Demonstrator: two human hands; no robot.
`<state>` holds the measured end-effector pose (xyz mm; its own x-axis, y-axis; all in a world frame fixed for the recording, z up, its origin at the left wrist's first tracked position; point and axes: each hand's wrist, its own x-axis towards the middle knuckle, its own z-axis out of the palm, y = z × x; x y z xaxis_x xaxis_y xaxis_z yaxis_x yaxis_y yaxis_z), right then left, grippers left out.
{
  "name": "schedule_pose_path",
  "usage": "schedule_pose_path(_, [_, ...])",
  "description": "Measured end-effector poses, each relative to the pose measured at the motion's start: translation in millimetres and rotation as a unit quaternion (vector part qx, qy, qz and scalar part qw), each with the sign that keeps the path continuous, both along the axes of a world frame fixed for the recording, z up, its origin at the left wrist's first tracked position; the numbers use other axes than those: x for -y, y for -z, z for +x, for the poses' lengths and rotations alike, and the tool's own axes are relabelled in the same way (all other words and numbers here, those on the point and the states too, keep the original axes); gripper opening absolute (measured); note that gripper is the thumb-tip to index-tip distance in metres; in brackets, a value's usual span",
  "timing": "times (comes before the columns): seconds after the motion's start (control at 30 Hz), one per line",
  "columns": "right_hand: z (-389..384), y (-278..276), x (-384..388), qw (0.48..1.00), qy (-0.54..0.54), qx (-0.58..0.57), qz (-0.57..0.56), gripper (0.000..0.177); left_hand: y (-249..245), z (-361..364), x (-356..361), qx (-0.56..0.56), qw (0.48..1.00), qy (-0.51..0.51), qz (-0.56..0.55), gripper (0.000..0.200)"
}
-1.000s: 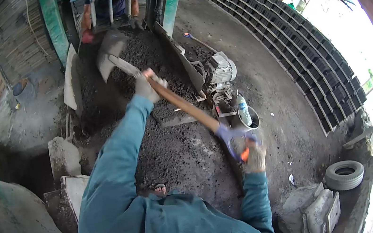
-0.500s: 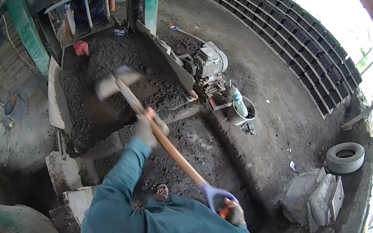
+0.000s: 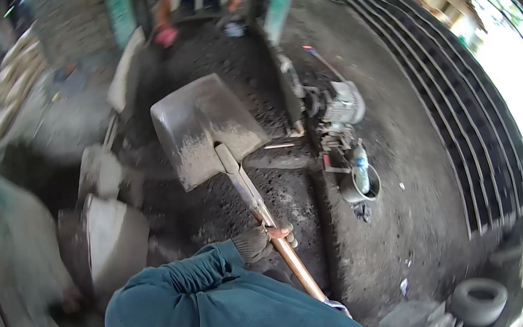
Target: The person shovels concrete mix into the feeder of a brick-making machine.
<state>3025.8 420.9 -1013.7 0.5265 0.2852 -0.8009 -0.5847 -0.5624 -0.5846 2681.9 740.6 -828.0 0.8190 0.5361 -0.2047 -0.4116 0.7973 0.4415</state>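
My right hand is out of view; I cannot tell the state of its fingers. A tyre [image 3: 479, 302] lies at near right. My gloved left hand [image 3: 256, 244] is wrapped around the shaft of the shovel [image 3: 202, 121], its soil-marked blade farther off and to the left. To the right stands a bucket [image 3: 350, 193] with a bottle [image 3: 362, 173] in it; beyond, a motor [image 3: 345, 103]. Far off, another person's red-covered hand [image 3: 165, 36] is noted beside dark soil [image 3: 209, 50].
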Motion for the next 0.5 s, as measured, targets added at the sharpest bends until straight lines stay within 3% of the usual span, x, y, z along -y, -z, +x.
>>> schedule_pose_path(0.07, [55.5,10.1,2.2,0.998,-0.045,0.046,0.004,0.022,15.9,10.8,29.4,0.006,0.999,-0.047,0.001,0.018])
schedule_pose_path(0.1, [88.8,8.8,-4.2,0.994,-0.072,0.076,0.019,0.023,81.1,26.6,31.6,0.109,0.993,-0.046,0.008,0.028])
schedule_pose_path(0.2, [183.6,-9.2,-55.6,0.957,-0.132,0.208,0.151,0.024,-16.2,17.3,86.5,-0.009,0.965,-0.253,-0.072,0.041])
schedule_pose_path(0.23, [184.2,-59.3,-97.4,0.956,-0.064,0.217,0.185,0.019,11.0,23.8,93.9,0.006,0.950,-0.291,-0.115,0.049])
schedule_pose_path(0.27, [198.7,-91.9,-143.9,0.925,-0.103,0.294,0.216,0.015,11.5,27.4,105.8,0.019,0.935,-0.329,-0.132,0.047])
schedule_pose_path(0.3, [224.9,-110.3,-183.4,0.921,-0.105,0.287,0.242,0.014,8.7,25.7,116.2,0.034,0.919,-0.364,-0.145,0.045])
schedule_pose_path(0.33, [150.6,-230.3,-215.9,0.850,-0.245,0.367,0.286,0.017,7.8,24.0,124.6,0.049,0.904,-0.396,-0.156,0.043])
schedule_pose_path(0.37, [145.2,-255.1,-255.7,0.793,-0.246,0.518,0.206,0.017,27.0,25.6,129.1,0.053,0.892,-0.424,-0.144,0.037])
schedule_pose_path(0.4, [126.3,-285.0,-279.0,0.691,-0.293,0.607,0.263,0.019,33.3,20.8,139.7,0.030,0.891,-0.425,-0.157,0.036])
schedule_pose_path(0.43, [101.9,-312.4,-296.4,0.730,-0.313,0.481,0.372,0.018,40.5,13.1,150.6,0.009,0.890,-0.422,-0.173,0.036])
schedule_pose_path(0.5, [-8.9,-368.7,-281.8,0.661,-0.363,0.431,0.496,0.018,34.6,0.7,186.8,-0.057,0.875,-0.439,-0.197,0.036])
